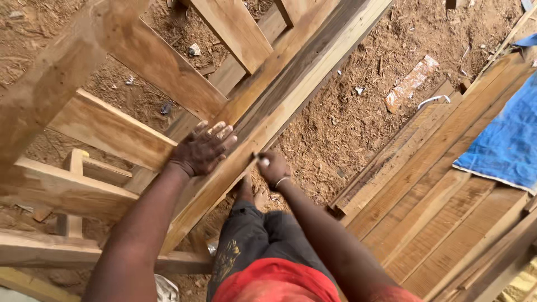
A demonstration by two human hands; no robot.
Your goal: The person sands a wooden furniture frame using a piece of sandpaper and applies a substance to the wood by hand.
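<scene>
A large wooden frame (279, 95) of thick rails and cross slats stands tilted in front of me, its long side rail running from upper right down to lower left. My left hand (202, 149) lies flat on that rail, fingers spread, holding nothing. My right hand (273, 168) is closed around a small thin tool with a pale tip (260, 160), its tip touching the rail's edge just right of my left hand. Its kind is too small to tell.
Sawdust-covered ground (358, 117) lies below the frame. Stacked long planks (442, 190) run diagonally at right, with a blue tarp (506, 140) over their upper part. A scrap of plastic wrapper (408, 84) lies on the ground. My legs and foot (246, 223) stand under the rail.
</scene>
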